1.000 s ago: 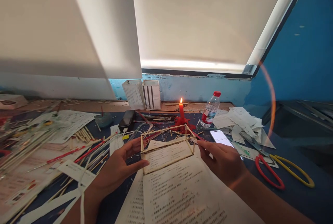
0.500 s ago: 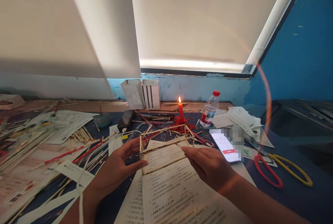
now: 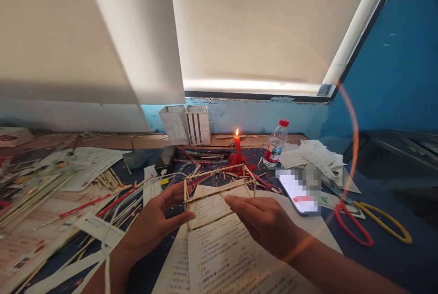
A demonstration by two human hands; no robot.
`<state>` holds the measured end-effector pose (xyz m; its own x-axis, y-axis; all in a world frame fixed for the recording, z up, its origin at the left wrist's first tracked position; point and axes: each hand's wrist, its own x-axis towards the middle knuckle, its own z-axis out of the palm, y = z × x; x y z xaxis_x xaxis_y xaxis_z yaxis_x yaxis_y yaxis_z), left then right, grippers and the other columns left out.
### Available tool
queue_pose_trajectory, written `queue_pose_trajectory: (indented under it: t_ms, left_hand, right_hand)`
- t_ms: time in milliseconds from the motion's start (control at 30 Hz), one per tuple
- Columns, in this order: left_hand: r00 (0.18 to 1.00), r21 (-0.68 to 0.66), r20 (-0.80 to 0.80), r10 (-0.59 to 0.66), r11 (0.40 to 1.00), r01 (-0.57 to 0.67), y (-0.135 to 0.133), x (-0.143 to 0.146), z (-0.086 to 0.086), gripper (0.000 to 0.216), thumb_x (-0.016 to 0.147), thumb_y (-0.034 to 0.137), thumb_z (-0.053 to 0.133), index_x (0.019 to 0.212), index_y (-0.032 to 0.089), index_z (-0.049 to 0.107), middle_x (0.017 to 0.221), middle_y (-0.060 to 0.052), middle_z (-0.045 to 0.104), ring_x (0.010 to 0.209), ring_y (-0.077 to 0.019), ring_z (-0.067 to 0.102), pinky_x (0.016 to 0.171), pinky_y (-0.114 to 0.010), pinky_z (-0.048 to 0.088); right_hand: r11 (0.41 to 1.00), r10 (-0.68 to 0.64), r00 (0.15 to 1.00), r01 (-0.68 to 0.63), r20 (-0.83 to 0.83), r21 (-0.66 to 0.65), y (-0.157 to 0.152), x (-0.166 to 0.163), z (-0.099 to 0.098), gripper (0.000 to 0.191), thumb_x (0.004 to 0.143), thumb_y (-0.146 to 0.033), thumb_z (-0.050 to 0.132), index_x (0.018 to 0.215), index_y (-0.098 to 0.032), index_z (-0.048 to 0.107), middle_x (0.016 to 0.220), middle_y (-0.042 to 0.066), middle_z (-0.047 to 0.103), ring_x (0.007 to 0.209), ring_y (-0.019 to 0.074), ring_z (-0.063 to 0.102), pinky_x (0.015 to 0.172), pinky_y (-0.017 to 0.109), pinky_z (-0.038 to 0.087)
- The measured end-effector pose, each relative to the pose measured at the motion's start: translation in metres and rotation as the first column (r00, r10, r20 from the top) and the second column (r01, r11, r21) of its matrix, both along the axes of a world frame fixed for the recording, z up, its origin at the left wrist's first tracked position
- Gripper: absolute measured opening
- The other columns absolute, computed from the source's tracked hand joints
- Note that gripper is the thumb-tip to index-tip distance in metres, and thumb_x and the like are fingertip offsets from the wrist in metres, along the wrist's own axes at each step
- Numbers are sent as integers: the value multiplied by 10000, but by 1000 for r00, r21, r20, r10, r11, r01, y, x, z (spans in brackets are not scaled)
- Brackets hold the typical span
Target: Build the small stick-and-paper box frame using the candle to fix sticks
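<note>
Just below centre, the pale wooden-stick box frame [image 3: 212, 193] looks largely outlined, its sides unfilled; my left hand [image 3: 153, 217] grasps its left end, my right hand's [image 3: 273, 223] grip I can't tell.

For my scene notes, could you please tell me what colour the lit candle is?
The lit candle is red, shown best in the head view.

Boxes [image 3: 197, 125]: 9 o'clock, two, upright, side by side
Bottle [image 3: 274, 146]: 3 o'clock, upright, red-capped
Phone [image 3: 291, 188]: 4 o'clock, flat on the surface [image 3: 393, 257], screen partly blurred
Scissors [image 3: 356, 203]: 4 o'clock, past the phone, one handle red, one yellow
Blinds [image 3: 270, 25]: 10 to 1 o'clock, pale
Wall [image 3: 400, 66]: 2 o'clock, blue
</note>
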<state>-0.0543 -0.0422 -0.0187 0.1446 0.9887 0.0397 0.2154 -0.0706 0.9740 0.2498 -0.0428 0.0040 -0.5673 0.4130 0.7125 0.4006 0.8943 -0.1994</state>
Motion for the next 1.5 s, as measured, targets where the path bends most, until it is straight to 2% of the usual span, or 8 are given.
queue_pose_trajectory:
  t_ms: [133, 333, 700, 933, 1033, 1200, 1400, 1500]
  left_hand:
    - [1000, -16, -4, 17, 1000, -17, 1, -1, -2, 766, 765, 413, 897, 1421, 235, 542, 1514, -151, 631, 1372, -350, 626, 1233, -549, 453]
    - [1000, -29, -3, 28, 999, -28, -1, 1, -1, 780, 747, 451, 902, 1401, 219, 544, 1489, -160, 647, 1357, -357, 633, 1237, -554, 445]
    - [999, -27, -24, 30, 999, -31, 0, 0, -2, 762, 771, 452, 885, 1407, 225, 532, 1480, -142, 651, 1375, -312, 622, 1232, -466, 466]
    - [1000, -16, -12, 12, 1000, -12, 0, -1, -3, 719, 784, 428, 882, 1396, 249, 550, 1500, -119, 646, 1381, -312, 620, 1228, -471, 472]
    - [1000, -5, -16, 7, 1000, -7, 1, -1, -4, 700, 790, 427, 877, 1393, 260, 561, 1500, -113, 649, 1378, -317, 624, 1238, -482, 461]
    - [999, -3, -32, 20, 1000, -20, 1, -2, -3, 720, 783, 441, 880, 1406, 262, 566, 1484, -111, 664, 1378, -316, 627, 1228, -465, 476]
    - [1000, -5, -18, 18, 1000, -18, 0, 0, -3, 693, 791, 429, 877, 1395, 270, 577, 1497, -94, 660, 1360, -296, 644, 1218, -426, 489]
    - [1000, 2, -23, 19, 1000, -18, 1, 0, -3, 693, 786, 426, 881, 1392, 268, 585, 1495, -99, 662, 1358, -300, 647, 1210, -421, 498]
  right_hand:
    - [1000, -4, 1000, 3, 11, 23, 0, -1, 0, 405, 994, -63, 571, 1382, -159, 634, 1252, 100, 788, 1031, 216, 805, 857, 312, 679]
    - [990, -121, 993, 121, 1, 76, 4, 14, 2, 306, 1014, -104, 584, 1300, -152, 684, 1155, 84, 821, 954, 218, 819, 850, 323, 680]
    - [933, -304, 953, 300, -11, 201, 7, 51, 3, 171, 1012, -147, 625, 1135, -150, 744, 919, 70, 841, 692, 204, 807, 600, 275, 635]
    - [968, -208, 978, 209, -15, 137, 1, 34, 2, 238, 1006, -106, 602, 1214, -157, 708, 978, 56, 838, 796, 190, 813, 732, 277, 645]
    - [974, -192, 981, 189, 7, 128, 2, 24, 2, 241, 1015, -93, 577, 1214, -135, 707, 971, 71, 838, 807, 201, 814, 718, 284, 642]
    - [951, -267, 964, 261, 12, 166, 6, 27, 4, 188, 1033, -119, 583, 1136, -123, 740, 915, 79, 834, 736, 204, 808, 644, 281, 612]
    - [913, -344, 939, 329, 24, 241, 12, 50, -1, 156, 1008, -130, 619, 1054, -142, 768, 787, 44, 812, 591, 176, 758, 576, 278, 575]
    - [899, -367, 930, 351, 14, 262, 14, 61, -3, 165, 1003, -130, 614, 1062, -148, 767, 850, 65, 830, 615, 179, 770, 561, 271, 576]
